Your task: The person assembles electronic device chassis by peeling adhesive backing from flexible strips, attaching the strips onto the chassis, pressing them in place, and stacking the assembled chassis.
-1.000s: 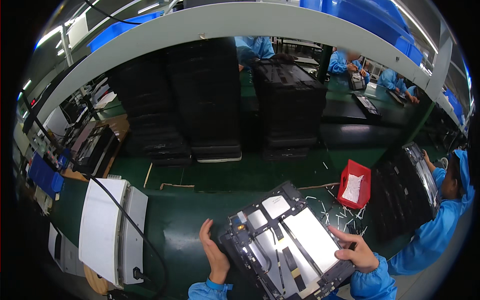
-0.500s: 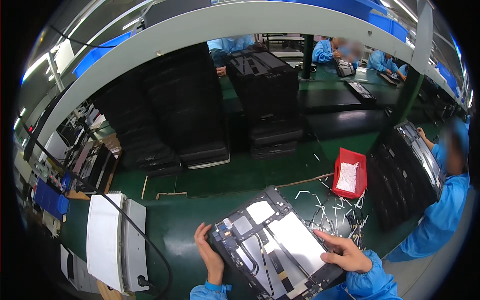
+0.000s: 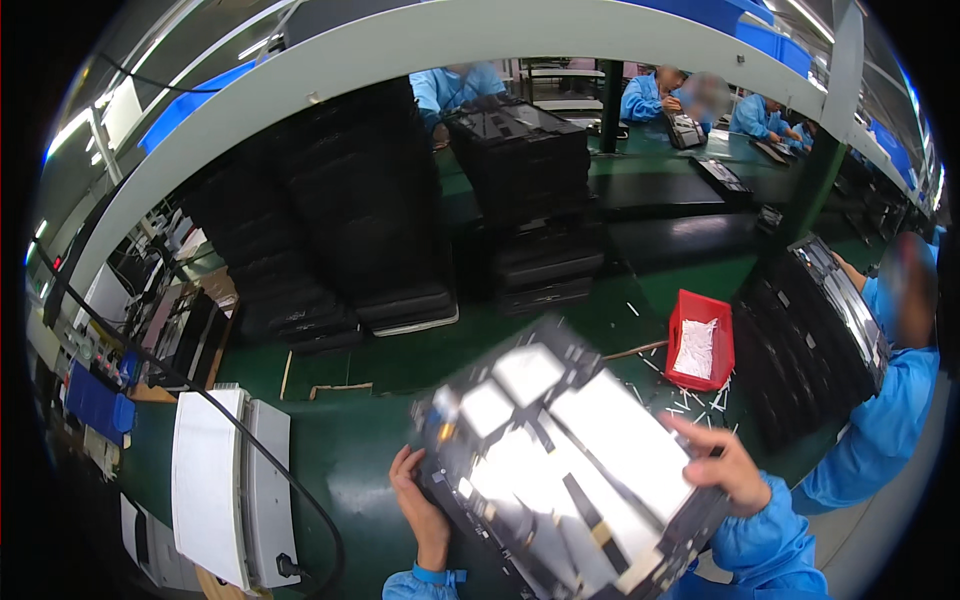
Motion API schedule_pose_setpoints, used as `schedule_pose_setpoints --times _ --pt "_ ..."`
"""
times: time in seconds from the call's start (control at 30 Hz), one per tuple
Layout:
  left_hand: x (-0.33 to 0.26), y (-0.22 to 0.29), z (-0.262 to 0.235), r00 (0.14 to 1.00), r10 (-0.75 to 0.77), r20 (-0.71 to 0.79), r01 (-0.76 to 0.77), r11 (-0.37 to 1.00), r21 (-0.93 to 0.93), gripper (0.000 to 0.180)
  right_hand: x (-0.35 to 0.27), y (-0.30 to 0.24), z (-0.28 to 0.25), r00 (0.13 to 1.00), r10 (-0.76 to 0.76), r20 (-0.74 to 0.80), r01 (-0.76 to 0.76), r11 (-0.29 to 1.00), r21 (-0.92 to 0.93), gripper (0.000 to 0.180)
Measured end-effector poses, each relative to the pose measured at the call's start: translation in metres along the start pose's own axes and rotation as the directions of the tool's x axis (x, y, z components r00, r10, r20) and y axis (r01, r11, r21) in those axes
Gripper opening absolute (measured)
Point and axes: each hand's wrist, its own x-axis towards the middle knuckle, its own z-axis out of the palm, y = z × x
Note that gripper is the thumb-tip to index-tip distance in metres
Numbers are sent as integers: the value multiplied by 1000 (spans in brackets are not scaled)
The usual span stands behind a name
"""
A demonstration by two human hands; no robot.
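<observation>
I hold a flat rectangular panel with a black frame and shiny silver patches, tilted over the green table. It looks blurred from motion. My left hand grips its lower left edge. On the right edge rests my right hand, fingers curled over the frame. Both sleeves are blue.
A white machine with a black cable sits at the left. A red bin with white pieces stands at the right, small white sticks scattered around it. Tall stacks of black trays fill the back. A co-worker in blue handles dark panels at right.
The panel has swung up and turned in my hands, its top edge now nearer the camera and blurred. Both hands kept their grip on its edges.
</observation>
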Motion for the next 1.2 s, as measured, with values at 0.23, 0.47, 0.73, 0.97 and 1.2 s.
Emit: schedule_pose_setpoints --times 0.23,0.47,0.73,0.97,1.2 --pt "2 17 0 1000 -7 2 7 999 33 53 73 -44 -24 896 -421 -143 431 901 47 74" --pt "0 22 -3 1000 -11 11 10 998 65 50 197 -100 -42 888 -372 -271 399 915 52 55" --pt "3 20 -2 1000 17 10 -18 992 126 54 329 -121 -48 930 -346 -124 342 938 -55 47" --pt "3 18 -2 999 44 32 -48 985 165 54 356 -95 -56 839 -503 -208 413 837 -359 58" --pt "1 17 5 997 49 54 -54 993 104 51 353 -102 -77 748 -637 -187 450 694 -563 44"
